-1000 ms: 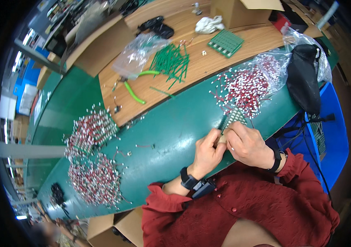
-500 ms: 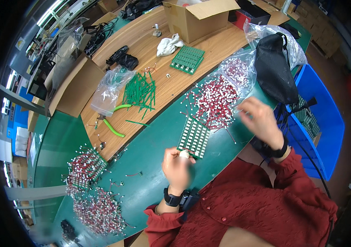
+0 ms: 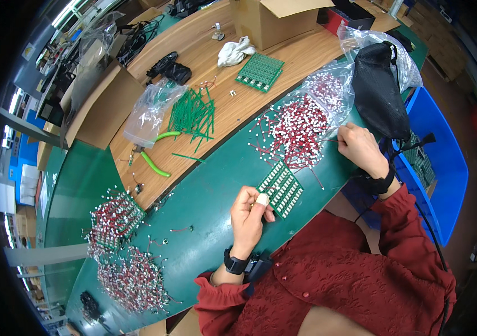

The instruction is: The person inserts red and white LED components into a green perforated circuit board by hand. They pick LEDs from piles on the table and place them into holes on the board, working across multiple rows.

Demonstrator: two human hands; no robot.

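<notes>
My left hand point(image 3: 249, 215), with a pale cover on its thumb, grips the near-left edge of a green circuit board panel point(image 3: 281, 189). Rows of small white connectors cover the panel, which is tilted above the green mat. Beyond it lies a heap of short red wires with white plugs point(image 3: 300, 126), partly spilling from a clear bag point(image 3: 342, 92). At the heap's right side, my right hand point(image 3: 363, 148) is closed in a pinch. A thin red wire point(image 3: 329, 140) runs from its fingertips toward the heap; its far end is hard to make out.
Left on the mat, a wired board point(image 3: 116, 221) sits by another heap of wires point(image 3: 132, 283). Green strips point(image 3: 192, 115), green-handled pliers point(image 3: 154, 168), a green panel point(image 3: 259, 73) and a cardboard box point(image 3: 275, 25) occupy the wooden board. A blue bin point(image 3: 445, 173) stands right.
My left hand has raised and turned the panel, shifting it right. My right hand's loose fingers have closed into a pinch beside the heap. The whole view has shifted slightly.
</notes>
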